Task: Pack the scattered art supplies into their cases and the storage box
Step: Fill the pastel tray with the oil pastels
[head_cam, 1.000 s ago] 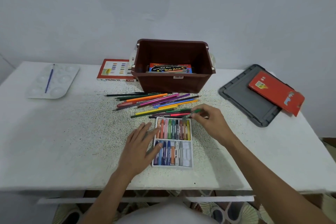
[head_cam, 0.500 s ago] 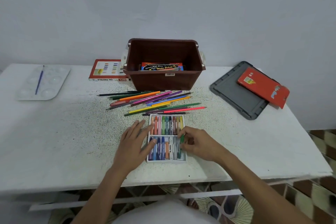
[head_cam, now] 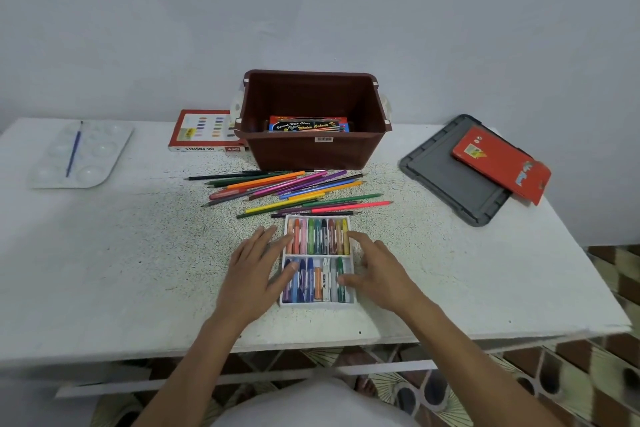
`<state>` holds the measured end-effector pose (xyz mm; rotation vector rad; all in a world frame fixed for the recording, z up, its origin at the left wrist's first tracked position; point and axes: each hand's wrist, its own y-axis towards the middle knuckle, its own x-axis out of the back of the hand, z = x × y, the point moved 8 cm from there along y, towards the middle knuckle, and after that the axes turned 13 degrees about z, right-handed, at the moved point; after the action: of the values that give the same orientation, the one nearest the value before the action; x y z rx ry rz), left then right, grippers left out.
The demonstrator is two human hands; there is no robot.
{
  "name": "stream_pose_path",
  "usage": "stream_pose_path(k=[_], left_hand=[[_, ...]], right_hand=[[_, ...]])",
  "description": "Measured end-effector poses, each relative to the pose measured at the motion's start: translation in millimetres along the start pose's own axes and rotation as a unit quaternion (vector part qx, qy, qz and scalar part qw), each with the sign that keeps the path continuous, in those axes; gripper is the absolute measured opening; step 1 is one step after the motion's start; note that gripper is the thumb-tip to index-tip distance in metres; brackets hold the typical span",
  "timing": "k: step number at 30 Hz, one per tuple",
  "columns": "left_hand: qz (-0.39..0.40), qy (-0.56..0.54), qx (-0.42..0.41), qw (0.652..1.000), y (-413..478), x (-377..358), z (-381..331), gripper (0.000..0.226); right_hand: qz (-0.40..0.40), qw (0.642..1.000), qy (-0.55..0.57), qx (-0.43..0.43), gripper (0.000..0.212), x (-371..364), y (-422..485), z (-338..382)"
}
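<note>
Two bare hands are seen, the left hand (head_cam: 258, 270) and the right hand (head_cam: 377, 274), each followed by a bare forearm to the lower edge. A plain white cloth garment (head_cam: 311, 407), rounded in outline, is shown at bottom centre; its cut cannot be told.

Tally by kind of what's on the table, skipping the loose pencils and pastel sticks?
Brown storage box: 1
Grey lid: 1
Card packs: 3 (oil pastels pack, water colour pack inside the box, red pack on the lid)
Pastel tray: 1
Palette: 1
Paintbrush: 1
Total: 8
</note>
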<state>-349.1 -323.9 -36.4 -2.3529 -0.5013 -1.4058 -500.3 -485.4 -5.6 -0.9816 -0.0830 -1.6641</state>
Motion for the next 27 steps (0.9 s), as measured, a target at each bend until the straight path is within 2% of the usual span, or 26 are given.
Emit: stream_pose_path(k=[5,9,12,15,17,19,23,27], left_hand=[[-0.001,-0.007,-0.002,1.0,-1,2,-1,0.065],[-0.015,-0.052,-0.001,0.999,1,7,1,0.061],[-0.089,-0.126,0.019,0.988,8,32,10,0.049],[-0.198,-0.079,0.045,0.976,19,69,26,0.031],[-0.232,-0.044,0.074,0.969,31,88,42,0.025],[-0.206,0.006,0.111,0.972,47,102,58,0.025],[-0.076,0.126,0.188,0.971,74,107,76,0.033],[-0.062,0.181,0.183,0.964,76,104,73,0.03]], right_hand=[[0.023,0.997,0.03,-0.068,0.109,3,15,-13],[0.053,0.996,0.033,-0.071,0.114,4,22,-14],[0.054,0.996,0.033,-0.058,0.111,3,22,-16],[0.045,0.998,0.019,-0.05,0.108,2,20,-21],[0.043,0.998,0.007,-0.038,0.106,2,16,-19],[0.038,0.999,-0.003,-0.032,0.105,3,13,-16],[0.034,0.999,-0.011,-0.024,0.102,6,10,-14],[0.033,0.999,-0.008,-0.017,0.096,7,8,-13]])
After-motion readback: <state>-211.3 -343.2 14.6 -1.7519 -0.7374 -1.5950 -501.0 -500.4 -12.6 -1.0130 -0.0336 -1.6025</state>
